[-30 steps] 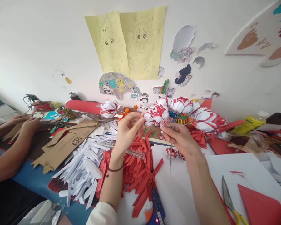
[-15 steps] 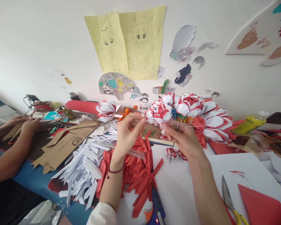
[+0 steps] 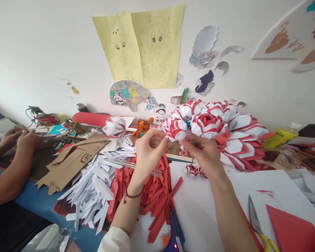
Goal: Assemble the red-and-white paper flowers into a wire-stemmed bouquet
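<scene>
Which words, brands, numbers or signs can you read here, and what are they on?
"SF": on the cardboard.
Black and red characters on the white label: too small to read surely.
Red marking on the wall paper, top right: cut off, unreadable.

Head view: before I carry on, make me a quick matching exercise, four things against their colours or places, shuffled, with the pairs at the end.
Things
1. Scissors
2. Cluster of paper flowers
3. Cardboard
4. Bracelet

Colours or places
A. Brown, marked with black letters
B. Around the wrist of the left hand
C. Beside the red sheet, at the lower right
D. Red and white, close to the right hand

Pairs
1-C, 2-D, 3-A, 4-B
</scene>
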Available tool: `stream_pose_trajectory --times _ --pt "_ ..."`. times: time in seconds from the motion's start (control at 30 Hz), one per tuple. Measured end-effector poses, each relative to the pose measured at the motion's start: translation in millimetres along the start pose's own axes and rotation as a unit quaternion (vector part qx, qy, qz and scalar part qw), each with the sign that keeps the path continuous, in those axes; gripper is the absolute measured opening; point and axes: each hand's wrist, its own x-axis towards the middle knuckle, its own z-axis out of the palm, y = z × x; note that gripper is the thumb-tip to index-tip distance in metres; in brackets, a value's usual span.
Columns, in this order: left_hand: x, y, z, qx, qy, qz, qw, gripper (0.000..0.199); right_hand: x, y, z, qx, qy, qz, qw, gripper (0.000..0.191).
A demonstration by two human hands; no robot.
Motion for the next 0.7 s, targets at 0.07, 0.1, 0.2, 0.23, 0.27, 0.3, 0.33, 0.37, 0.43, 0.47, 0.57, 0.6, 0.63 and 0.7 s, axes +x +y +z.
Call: stream_pose_trajectory --times 0.07,0.1,0.2,0.23,0.27,0.3,0.33,0.37,0.43,0.47,0.57,0.6,0.63,0.7 --pt "0.2 0.0 1.6 -0.004 0.005 -0.011 1.000 0.011 1.3 3.4 -1.0 -0.015 -0.003 -0.002 1.000 0.031" --pt "0.5 0.0 2.2 -0.010 0.003 -0.016 1.000 0.011 1.7 4.5 -2.0 -0.022 -0.011 -0.002 1.000 0.029" --pt "1.7 -0.3 3.1 -0.034 -0.009 -0.026 0.999 0.012 1.8 5.8 -5.2 -0.046 -0.020 -0.013 0.999 0.030" --pt "2.0 -0.6 3.3 -0.043 -0.013 -0.028 0.999 0.012 1.7 6.3 -6.1 -0.061 -0.021 -0.014 0.998 0.032" --pt "2.2 -1.1 3.5 -0.050 -0.016 -0.029 0.998 0.012 1.6 7.0 -6.8 -0.077 -0.021 -0.015 0.997 0.035" --pt "2.3 -1.6 3.6 -0.057 -0.019 -0.032 0.998 0.012 1.6 8.1 -7.4 -0.090 -0.019 -0.018 0.996 0.039" --pt "2.4 -2.1 3.8 -0.064 -0.022 -0.035 0.997 0.011 1.6 9.3 -7.9 -0.098 -0.017 -0.021 0.995 0.043" --pt "2.5 -2.4 3.9 -0.072 -0.024 -0.037 0.996 0.011 1.7 10.6 -8.3 -0.099 -0.014 -0.022 0.995 0.045" --pt "2.9 -2.5 4.2 -0.089 -0.028 -0.035 0.995 0.011 2.1 11.8 -8.7 -0.085 -0.006 -0.011 0.996 0.047" --pt "3.1 -2.2 4.3 -0.097 -0.031 -0.031 0.994 0.011 2.2 11.3 -8.8 -0.072 -0.007 0.001 0.997 0.046" --pt "3.9 -0.7 4.3 -0.106 -0.053 -0.017 0.993 0.014 2.2 4.8 -8.6 -0.005 -0.043 0.041 0.998 0.042" --pt "4.2 -0.5 4.2 -0.107 -0.063 -0.013 0.992 0.016 2.1 1.9 -8.6 0.023 -0.059 0.052 0.997 0.039" --pt "4.5 -0.5 4.1 -0.108 -0.071 -0.008 0.992 0.017 1.9 -0.6 -8.9 0.049 -0.073 0.063 0.994 0.036" --pt "5.2 -1.5 3.9 -0.112 -0.081 0.002 0.990 0.018 1.6 -3.7 -10.0 0.087 -0.091 0.083 0.989 0.033"
